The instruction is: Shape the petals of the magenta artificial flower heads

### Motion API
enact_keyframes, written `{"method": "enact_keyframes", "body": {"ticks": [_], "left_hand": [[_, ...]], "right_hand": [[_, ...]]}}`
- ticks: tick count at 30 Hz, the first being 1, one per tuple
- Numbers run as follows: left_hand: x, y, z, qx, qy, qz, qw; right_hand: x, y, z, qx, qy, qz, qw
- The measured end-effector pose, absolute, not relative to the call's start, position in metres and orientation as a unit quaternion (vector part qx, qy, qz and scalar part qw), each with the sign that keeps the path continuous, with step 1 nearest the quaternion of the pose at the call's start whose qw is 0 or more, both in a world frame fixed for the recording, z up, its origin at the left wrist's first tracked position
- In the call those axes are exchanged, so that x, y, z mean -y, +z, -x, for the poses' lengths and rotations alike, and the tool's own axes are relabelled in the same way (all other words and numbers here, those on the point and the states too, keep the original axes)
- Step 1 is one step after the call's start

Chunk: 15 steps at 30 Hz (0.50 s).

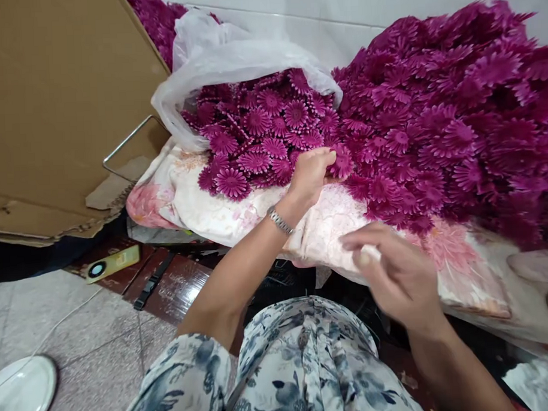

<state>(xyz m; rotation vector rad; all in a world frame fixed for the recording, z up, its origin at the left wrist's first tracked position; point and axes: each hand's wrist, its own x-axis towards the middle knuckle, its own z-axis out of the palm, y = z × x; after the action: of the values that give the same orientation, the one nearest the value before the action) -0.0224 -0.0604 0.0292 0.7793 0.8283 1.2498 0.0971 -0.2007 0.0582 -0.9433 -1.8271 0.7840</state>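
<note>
A big heap of magenta artificial daisy flowers [432, 110] lies on a floral cloth [197, 202] in front of me. More of them spill from a clear plastic bag [232, 51] at the back. My left hand [311, 171], with a metal watch at the wrist, reaches forward with fingers curled on a flower [344, 161] at the heap's near edge. My right hand [393, 273] hovers lower over the cloth's edge, blurred, its fingers stretched and apart, with nothing visible in it.
A large cardboard sheet [59, 99] leans at the left with a metal wire frame [128, 141] beside it. A yellow-green device [112, 265] and a black strap [153, 281] lie on dark boards. A white plate [22, 391] sits on the tiled floor.
</note>
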Motion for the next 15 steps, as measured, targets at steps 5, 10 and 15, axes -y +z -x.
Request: {"method": "enact_keyframes", "body": {"ticks": [5, 10, 15], "left_hand": [[0.130, 0.022, 0.028, -0.398, 0.541, -0.354, 0.651], [0.161, 0.008, 0.023, -0.392, 0.522, -0.282, 0.703], [0.165, 0.001, 0.021, -0.385, 0.502, -0.267, 0.727]], "right_hand": [[0.168, 0.032, -0.121, 0.692, 0.156, 0.545, 0.447], [0.161, 0.015, -0.114, 0.743, 0.136, 0.527, 0.390], [0.165, 0.005, -0.118, 0.771, 0.109, 0.502, 0.376]]}}
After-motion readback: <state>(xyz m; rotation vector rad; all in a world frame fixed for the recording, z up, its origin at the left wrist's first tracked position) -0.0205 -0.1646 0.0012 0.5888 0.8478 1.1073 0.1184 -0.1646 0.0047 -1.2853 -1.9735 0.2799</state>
